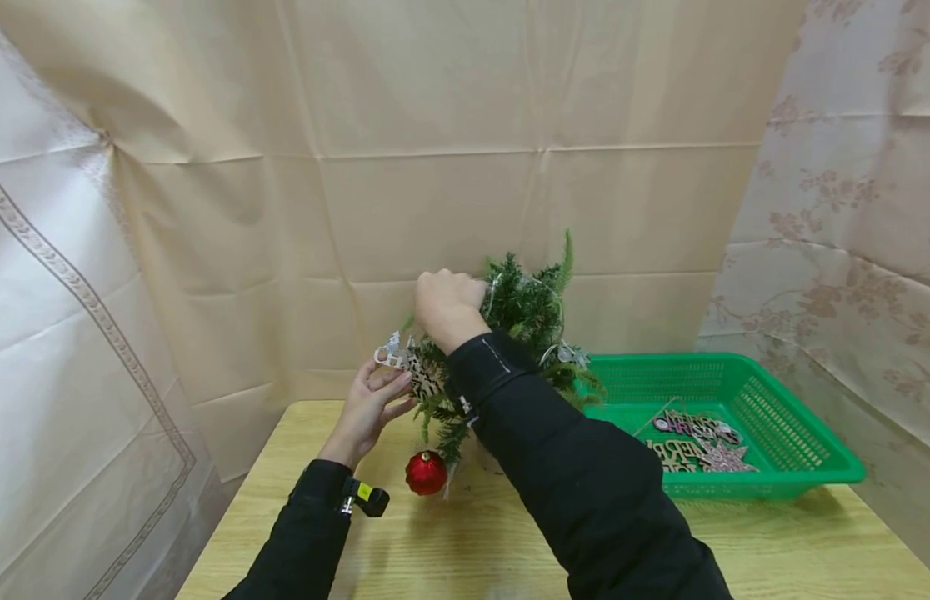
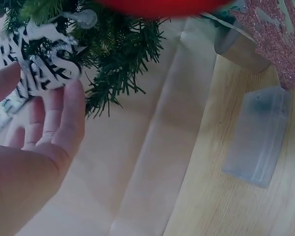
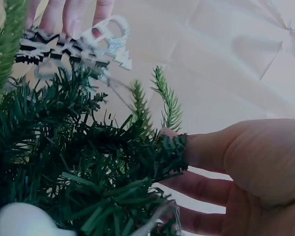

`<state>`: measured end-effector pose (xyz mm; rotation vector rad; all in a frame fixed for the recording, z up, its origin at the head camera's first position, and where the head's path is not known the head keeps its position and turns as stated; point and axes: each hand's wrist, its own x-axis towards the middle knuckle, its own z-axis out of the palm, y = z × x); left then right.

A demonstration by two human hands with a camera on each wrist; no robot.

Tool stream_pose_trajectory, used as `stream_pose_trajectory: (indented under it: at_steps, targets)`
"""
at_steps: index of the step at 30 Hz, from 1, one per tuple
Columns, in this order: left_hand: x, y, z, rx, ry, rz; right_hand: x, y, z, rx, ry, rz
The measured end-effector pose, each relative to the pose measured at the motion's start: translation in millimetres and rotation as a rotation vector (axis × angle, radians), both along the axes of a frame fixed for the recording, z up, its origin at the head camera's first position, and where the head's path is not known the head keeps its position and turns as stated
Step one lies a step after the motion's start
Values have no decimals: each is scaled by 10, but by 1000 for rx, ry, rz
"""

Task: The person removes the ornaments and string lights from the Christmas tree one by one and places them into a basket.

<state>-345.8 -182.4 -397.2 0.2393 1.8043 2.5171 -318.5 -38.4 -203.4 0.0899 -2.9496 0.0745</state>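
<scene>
A small artificial Christmas tree (image 1: 521, 312) stands on the table, partly hidden behind my right forearm. My left hand (image 1: 366, 412) holds a silver lettering ornament (image 2: 44, 64) at the tree's left side, thumb on one face and fingertips at its lower edge. Above it, my right hand (image 1: 446, 304) pinches a green branch (image 3: 169, 147) between thumb and fingers. The ornament's thin string (image 3: 120, 93) runs toward that branch in the right wrist view. A shiny red ball (image 1: 426, 472) hangs low on the front of the tree, below both hands.
To the right, a green plastic basket (image 1: 765, 483) contains several lettering ornaments and a pink glittery star (image 1: 723, 457). The left wrist view shows a translucent box (image 2: 258, 137) on the table near the pot (image 2: 241, 49), beside a pink glittery ornament (image 2: 280, 39). Beige cloth (image 1: 435, 208) hangs behind.
</scene>
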Motion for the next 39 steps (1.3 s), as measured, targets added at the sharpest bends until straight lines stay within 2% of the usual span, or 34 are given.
stream_pose_trajectory:
  at_steps: [7, 15, 26, 32, 39]
  targets:
    - [-13, -10, -24, -65, 6, -6, 5, 1, -22, 0, 19, 5]
    - [-43, -55, 14, -28, 32, 41, 4, 10, -17, 6, -3, 6]
    - [-8, -147, 122, -2, 77, 83, 15, 45, 17, -58, -16, 41]
    - [25, -233, 182, 8, 114, 98, 10, 47, 17, -77, 23, 99]
    - [64, -339, 268, 46, 147, 129, -4, 40, 23, -118, 113, 177]
